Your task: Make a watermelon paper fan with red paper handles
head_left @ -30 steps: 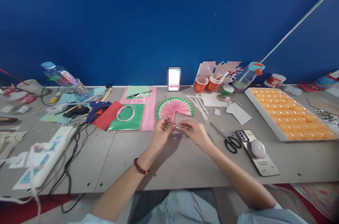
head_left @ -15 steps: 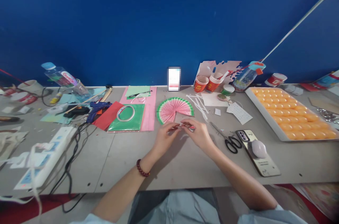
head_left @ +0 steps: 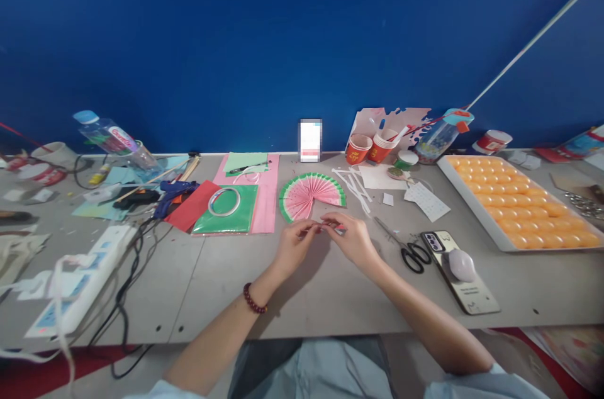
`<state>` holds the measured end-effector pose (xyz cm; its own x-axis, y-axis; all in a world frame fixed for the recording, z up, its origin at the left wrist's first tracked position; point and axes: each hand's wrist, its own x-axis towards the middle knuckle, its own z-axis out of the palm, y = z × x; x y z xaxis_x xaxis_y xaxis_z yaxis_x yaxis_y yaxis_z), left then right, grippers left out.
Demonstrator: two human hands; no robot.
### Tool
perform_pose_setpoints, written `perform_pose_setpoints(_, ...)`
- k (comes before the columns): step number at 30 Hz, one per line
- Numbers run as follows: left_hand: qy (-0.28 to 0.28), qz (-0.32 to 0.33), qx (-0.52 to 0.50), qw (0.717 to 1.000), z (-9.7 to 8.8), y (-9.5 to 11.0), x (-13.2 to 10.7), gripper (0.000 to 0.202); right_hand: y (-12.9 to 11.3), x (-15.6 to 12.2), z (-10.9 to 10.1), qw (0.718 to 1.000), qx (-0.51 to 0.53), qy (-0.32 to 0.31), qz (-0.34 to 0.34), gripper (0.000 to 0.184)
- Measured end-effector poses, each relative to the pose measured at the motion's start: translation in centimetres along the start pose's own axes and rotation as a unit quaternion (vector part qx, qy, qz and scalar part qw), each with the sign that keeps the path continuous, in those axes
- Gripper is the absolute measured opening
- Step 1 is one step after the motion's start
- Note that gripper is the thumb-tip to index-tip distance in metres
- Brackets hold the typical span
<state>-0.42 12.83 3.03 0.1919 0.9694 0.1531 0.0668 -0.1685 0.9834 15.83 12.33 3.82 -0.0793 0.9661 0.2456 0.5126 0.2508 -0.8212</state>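
1. The left hand (head_left: 293, 243) has thumb and fingertips pinched together in front of the fan, its grip closed on a small piece (head_left: 323, 225) too tiny and hidden to identify.
2. The right hand (head_left: 352, 238) meets it from the other side, its grip also pinched on the small piece, fingertips almost touching those of the left.
3. The pleated paper fan (head_left: 311, 190), pink with a green edge, lies spread on the desk (head_left: 236, 289) just beyond the fingers; whether the left fingers touch its lower edge, I cannot tell.
4. A dark beaded bracelet (head_left: 255, 299) circles the left wrist.
5. To the right of the fan lie white paper strips (head_left: 361, 197); nearer the right forearm are black-handled scissors (head_left: 404, 246), then a phone (head_left: 474, 295) with a pale rounded object (head_left: 460, 265) on top.
6. Left of the fan, a tape roll (head_left: 211, 203) rests on a green packet (head_left: 236, 223), which overlaps pink paper (head_left: 267, 204) and sits against red paper (head_left: 192, 207).
7. Behind, a blurred lit screen (head_left: 310, 140) stands by the blue wall (head_left: 302, 40), with red paper cups (head_left: 357, 151) to its right.
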Motion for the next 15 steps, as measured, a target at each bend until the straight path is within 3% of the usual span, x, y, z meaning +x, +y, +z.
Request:
perform_pose_setpoints(7, 0.007, -0.012, -0.018, 1.000, 0.37, -0.33, 0.09, 0.024, -0.06, 0.21, -0.28, 1.000, 0.007, -0.004, -0.001, 0.016)
perform_pose_setpoints(15, 0.032, -0.100, -0.104, 0.989, 0.55, -0.45, 0.26, 0.023, -0.37, 0.48, -0.59, 0.999, 0.026, -0.021, 0.020, 0.015)
